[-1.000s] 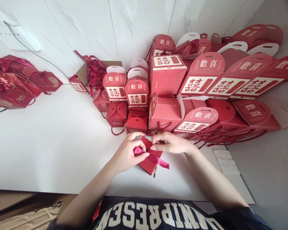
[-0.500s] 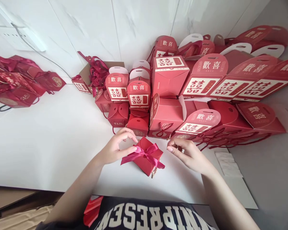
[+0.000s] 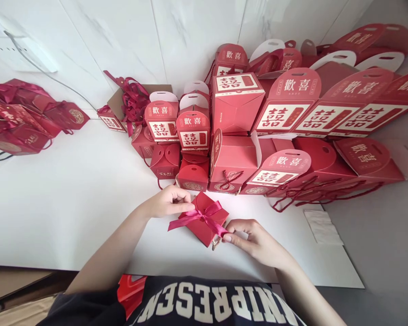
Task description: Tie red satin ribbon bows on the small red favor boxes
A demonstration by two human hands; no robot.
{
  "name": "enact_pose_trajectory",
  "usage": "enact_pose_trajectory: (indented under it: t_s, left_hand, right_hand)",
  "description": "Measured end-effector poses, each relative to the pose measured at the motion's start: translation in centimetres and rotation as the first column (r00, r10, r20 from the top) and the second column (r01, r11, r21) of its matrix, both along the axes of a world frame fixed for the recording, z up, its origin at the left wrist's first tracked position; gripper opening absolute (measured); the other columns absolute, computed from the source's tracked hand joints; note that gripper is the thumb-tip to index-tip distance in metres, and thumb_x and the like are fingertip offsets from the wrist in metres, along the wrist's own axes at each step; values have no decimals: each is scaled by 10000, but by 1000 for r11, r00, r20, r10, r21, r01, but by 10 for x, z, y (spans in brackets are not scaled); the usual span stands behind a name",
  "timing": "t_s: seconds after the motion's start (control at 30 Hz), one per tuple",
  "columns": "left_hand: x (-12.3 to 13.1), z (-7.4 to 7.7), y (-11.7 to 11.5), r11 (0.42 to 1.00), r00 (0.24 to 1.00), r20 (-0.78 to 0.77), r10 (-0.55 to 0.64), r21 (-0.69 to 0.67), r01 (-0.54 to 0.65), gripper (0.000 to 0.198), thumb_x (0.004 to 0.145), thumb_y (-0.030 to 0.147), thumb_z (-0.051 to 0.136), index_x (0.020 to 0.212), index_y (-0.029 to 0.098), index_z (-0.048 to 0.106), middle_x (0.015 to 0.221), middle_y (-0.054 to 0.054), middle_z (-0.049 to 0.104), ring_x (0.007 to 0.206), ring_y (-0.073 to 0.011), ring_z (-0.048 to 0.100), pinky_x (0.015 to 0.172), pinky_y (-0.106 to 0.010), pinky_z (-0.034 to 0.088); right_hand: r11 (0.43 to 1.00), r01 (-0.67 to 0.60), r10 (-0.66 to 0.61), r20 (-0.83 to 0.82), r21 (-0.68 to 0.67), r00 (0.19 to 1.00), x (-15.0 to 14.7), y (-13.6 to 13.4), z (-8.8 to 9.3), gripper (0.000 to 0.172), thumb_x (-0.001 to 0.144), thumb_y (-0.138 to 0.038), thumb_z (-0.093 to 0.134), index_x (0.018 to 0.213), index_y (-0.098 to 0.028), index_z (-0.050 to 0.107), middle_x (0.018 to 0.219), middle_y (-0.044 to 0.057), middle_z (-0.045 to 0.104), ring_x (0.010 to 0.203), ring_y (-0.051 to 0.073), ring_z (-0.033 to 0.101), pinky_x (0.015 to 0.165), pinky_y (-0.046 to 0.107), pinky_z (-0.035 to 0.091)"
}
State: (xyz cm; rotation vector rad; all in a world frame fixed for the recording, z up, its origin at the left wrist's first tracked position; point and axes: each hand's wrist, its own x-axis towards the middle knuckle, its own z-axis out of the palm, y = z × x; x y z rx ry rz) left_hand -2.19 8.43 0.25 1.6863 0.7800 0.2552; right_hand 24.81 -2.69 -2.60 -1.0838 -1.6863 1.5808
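Observation:
A small red gift box (image 3: 207, 235) sits on the white table in front of me, turned at an angle. Across its top a magenta satin ribbon (image 3: 203, 218) is tied in a bow, one tail hanging off to the left. My left hand (image 3: 168, 202) is closed, thumb and forefinger pinching the bow's loop at the box's upper left. At the lower right, my right hand (image 3: 255, 240) pinches the other ribbon tail between thumb and forefinger. A beige twisted cord (image 3: 216, 244) shows at the box's near right corner.
Stacked red boxes (image 3: 285, 120) line the wall behind, with dark red cords (image 3: 292, 188) hanging in front. A carton of ribbons (image 3: 134, 102) stands further left. Finished-looking ribboned boxes (image 3: 30, 115) pile up at far left. White tissue (image 3: 323, 226) lies at right.
My right hand has come down and left from beside the box onto the ribbon's right tail. My left fingers have curled in and closed on the bow's left loop.

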Motion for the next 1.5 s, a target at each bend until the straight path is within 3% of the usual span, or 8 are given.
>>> enact_pose_trajectory:
  t_s: [0.2, 0.53, 0.7, 0.8, 0.93, 1.07, 1.33, 1.5]
  left_hand:
    - [9, -8, -5, 994, 995, -16, 94, 63, -93, 451, 868, 359, 590, 563, 169, 317, 561, 57, 282, 527, -65, 259, 498, -232, 218]
    - [12, -29, -7, 990, 988, 86, 127, 53, -132, 468, 880, 372, 585, 574, 182, 287, 545, 67, 261, 519, -67, 227, 493, -243, 192]
    - [13, -17, -14, 987, 990, 41, 132, 90, -135, 343, 863, 369, 622, 668, 172, 418, 583, 63, 376, 531, -71, 322, 512, -226, 258]
    - [7, -2, -23, 979, 986, 21, 166, 112, -168, 259, 832, 366, 670, 934, 187, 514, 645, 72, 449, 546, -77, 382, 541, -216, 317]
    - [-4, 16, -40, 909, 914, -155, 375, 256, -330, 271, 837, 446, 658, 827, 190, 569, 637, 57, 459, 567, -91, 396, 561, -227, 334]
    - [-13, 22, -54, 911, 837, -395, 379, 317, -263, 358, 799, 545, 664, 738, 193, 663, 761, 0, 625, 662, -136, 515, 599, -252, 369]
    - [-17, 12, -67, 969, 907, -368, 207, -52, -242, 402, 863, 518, 587, 695, 159, 650, 631, 7, 594, 567, -114, 467, 541, -240, 335]
    - [-17, 4, -62, 972, 952, -258, 167, -119, -203, 378, 857, 483, 602, 678, 150, 595, 638, 9, 570, 580, -113, 451, 545, -237, 333]
  right_hand:
    - [999, -42, 42, -76, -4, 996, 1, 3, -2, 318, 977, -395, 535, 794, -191, 696, 815, 42, 644, 752, 169, 576, 735, 275, 457]
    - [994, -65, 52, -147, -84, 988, 7, 8, -20, 383, 955, -454, 548, 698, -181, 626, 867, 53, 598, 721, 161, 521, 655, 282, 436]
    - [972, -203, 221, 171, -114, 960, 38, 15, -5, 279, 961, -447, 548, 956, -191, 658, 908, 55, 667, 854, 193, 594, 799, 307, 458]
    - [992, -111, 121, 263, -54, 957, 51, 26, 9, 280, 982, -446, 508, 1086, -208, 612, 980, 68, 688, 896, 202, 628, 831, 320, 469]
    - [1000, -1, 0, 243, 6, 970, 40, 41, 21, 328, 995, -486, 458, 1153, -211, 544, 782, 23, 657, 694, 157, 604, 678, 280, 484]
    - [997, -77, 80, 178, -20, 981, 19, 58, 27, 367, 967, -516, 510, 1158, -203, 536, 622, -37, 595, 525, 103, 503, 519, 212, 402]
    - [927, -339, 357, 105, -163, 928, 10, 91, 21, 399, 901, -557, 591, 837, -164, 577, 449, -73, 514, 375, 58, 380, 381, 174, 289]
    - [896, -408, 419, 28, -174, 908, 10, 93, 16, 418, 916, -531, 578, 709, -171, 529, 457, -69, 500, 398, 62, 404, 420, 186, 325]
